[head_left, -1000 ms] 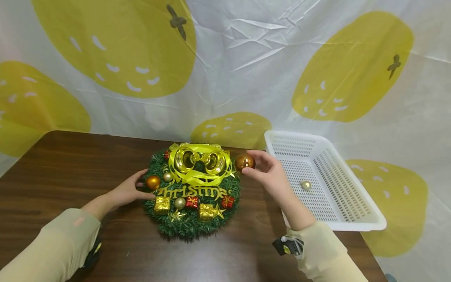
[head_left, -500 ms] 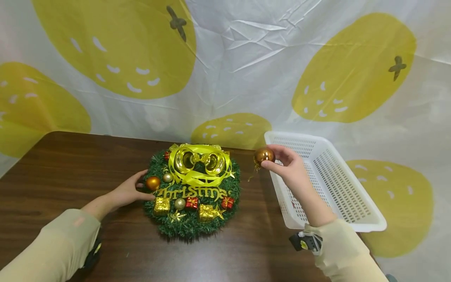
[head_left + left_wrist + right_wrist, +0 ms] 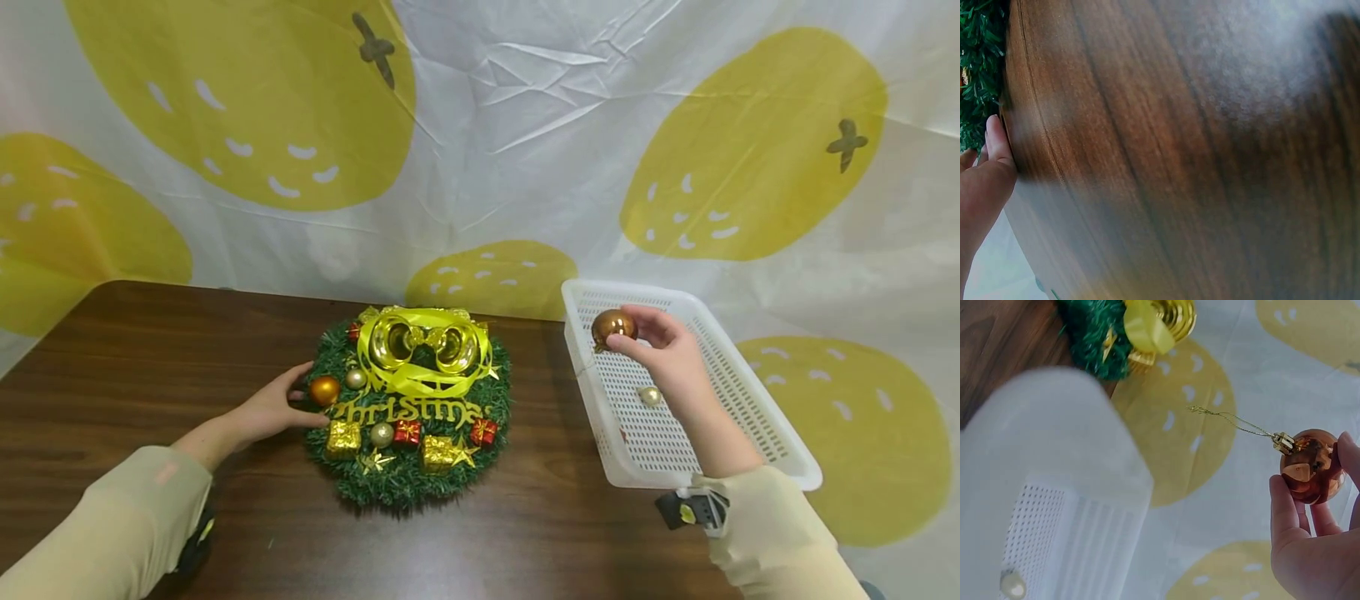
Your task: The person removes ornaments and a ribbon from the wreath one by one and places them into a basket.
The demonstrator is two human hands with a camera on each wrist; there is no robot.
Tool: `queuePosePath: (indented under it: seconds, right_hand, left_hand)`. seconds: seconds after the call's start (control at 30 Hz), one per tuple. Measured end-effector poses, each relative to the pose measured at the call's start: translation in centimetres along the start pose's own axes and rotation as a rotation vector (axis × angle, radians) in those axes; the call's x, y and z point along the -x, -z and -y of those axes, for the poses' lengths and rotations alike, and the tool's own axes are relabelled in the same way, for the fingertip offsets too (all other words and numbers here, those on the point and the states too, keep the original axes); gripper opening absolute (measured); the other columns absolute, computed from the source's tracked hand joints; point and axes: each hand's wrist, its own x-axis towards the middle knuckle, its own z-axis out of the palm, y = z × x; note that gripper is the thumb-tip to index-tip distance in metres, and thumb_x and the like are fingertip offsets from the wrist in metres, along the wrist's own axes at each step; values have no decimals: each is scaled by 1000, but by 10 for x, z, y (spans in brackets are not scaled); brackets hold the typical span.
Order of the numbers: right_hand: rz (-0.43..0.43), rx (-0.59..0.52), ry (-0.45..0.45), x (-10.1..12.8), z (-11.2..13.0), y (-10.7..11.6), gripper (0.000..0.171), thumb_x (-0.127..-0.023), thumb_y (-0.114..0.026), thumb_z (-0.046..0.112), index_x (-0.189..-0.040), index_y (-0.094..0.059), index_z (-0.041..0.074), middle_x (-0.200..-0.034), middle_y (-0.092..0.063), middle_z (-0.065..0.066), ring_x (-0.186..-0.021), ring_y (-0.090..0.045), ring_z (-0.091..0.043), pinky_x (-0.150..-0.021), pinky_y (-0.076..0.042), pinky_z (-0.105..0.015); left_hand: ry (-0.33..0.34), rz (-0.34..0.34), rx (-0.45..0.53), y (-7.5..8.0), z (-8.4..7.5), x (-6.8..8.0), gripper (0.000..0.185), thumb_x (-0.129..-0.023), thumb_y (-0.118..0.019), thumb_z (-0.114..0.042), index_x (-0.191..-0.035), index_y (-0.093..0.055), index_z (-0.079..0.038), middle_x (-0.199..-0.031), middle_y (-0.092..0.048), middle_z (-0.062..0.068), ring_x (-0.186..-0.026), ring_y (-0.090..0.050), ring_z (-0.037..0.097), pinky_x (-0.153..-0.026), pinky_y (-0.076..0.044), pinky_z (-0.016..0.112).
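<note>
On the brown table, the left hand rests at the wreath's 9 o'clock edge, fingers fairly straight and lying against the green needles, gripping nothing; in the left wrist view only its thumb side shows, pressed beside the greenery. The wreath lies flat at the table's centre, with a yellow ribbon bow at its 12 o'clock, an orange ball at 9 o'clock just by the left fingertips, gold lettering across the middle, and small gold and red gift boxes toward 6 o'clock. At 3 o'clock from the wreath, well apart from it, stands a white basket at the table's right end, with a small gold ball lying on its floor. The right hand is raised over the basket's far left part, fingertips and thumb pinching a copper ball; the right wrist view shows the ball's gold cap and thin cord trailing free toward 10 o'clock.
</note>
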Motion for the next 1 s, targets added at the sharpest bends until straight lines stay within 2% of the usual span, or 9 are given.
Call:
queuePosePath:
  seconds: [0.13, 0.33, 0.47, 0.57, 0.67, 0.8, 0.9, 1.0]
  right_hand:
    - [-19, -70, 9, -3, -11, 9, 29, -85, -70, 15, -112, -59, 18, -96, -59, 25, -94, -56, 9, -82, -42, -7]
    - [-36, -144, -14, -9, -29, 21, 24, -85, -69, 11, -101, -58, 25, -90, -62, 24, -87, -58, 9, -78, -44, -5]
    - [-41, -112, -64, -10, -40, 30, 23, -85, -68, 10, -104, -58, 17, -85, -61, 25, -82, -57, 10, -75, -45, -6]
    - [-25, -43, -113, -10, -45, 34, 36, -86, -67, 11, -117, -53, -1, -80, -58, 27, -79, -57, 11, -73, -48, -8]
    - [8, 27, -162, -11, -51, 36, 53, -87, -65, 11, -127, -42, -14, -80, -55, 27, -76, -56, 12, -71, -49, -9]
    - [59, 90, -234, -11, -57, 37, 56, -88, -64, 12, -129, -39, -16, -87, -55, 16, -74, -55, 11, -72, -50, -10]
    - [85, 133, -279, -12, -59, 37, 55, -88, -65, 14, -128, -41, -15, -94, -57, 6, -74, -56, 9, -73, -51, -12]
    - [98, 176, -305, -13, -61, 37, 54, -87, -66, 16, -126, -43, -14, -96, -59, 1, -73, -57, 7, -72, -52, -14]
  left_hand:
    - [-4, -2, 1, 0, 1, 0, 107, -80, -74, -33, -150, 0, 2, -149, -8, 36, -131, -26, 51, -99, -36, 60]
    - [-5, -9, 10, -1, 3, 0, 109, -79, -75, -34, -150, -1, 1, -149, -10, 36, -131, -27, 51, -100, -36, 59]
    - [-8, -7, 12, -1, 3, -1, 109, -78, -75, -34, -150, 0, 1, -149, -10, 36, -131, -27, 50, -100, -36, 59]
    - [-9, -3, 12, -1, 2, -1, 109, -79, -75, -34, -150, 0, 0, -149, -9, 35, -131, -26, 50, -100, -36, 59]
    - [-7, 1, 15, 0, 2, -2, 108, -79, -74, -34, -150, 0, 0, -150, -8, 35, -132, -26, 50, -100, -36, 59]
    - [-5, 6, 18, 0, 2, -2, 109, -79, -74, -34, -150, 1, 0, -150, -7, 35, -132, -25, 51, -100, -35, 59]
    - [-5, 8, 22, 0, 2, -1, 109, -79, -74, -34, -150, 1, 0, -150, -6, 35, -132, -24, 51, -100, -35, 60]
    - [-4, 8, 24, 0, 2, -1, 108, -79, -74, -34, -150, 1, 0, -150, -6, 35, -132, -24, 51, -100, -34, 60]
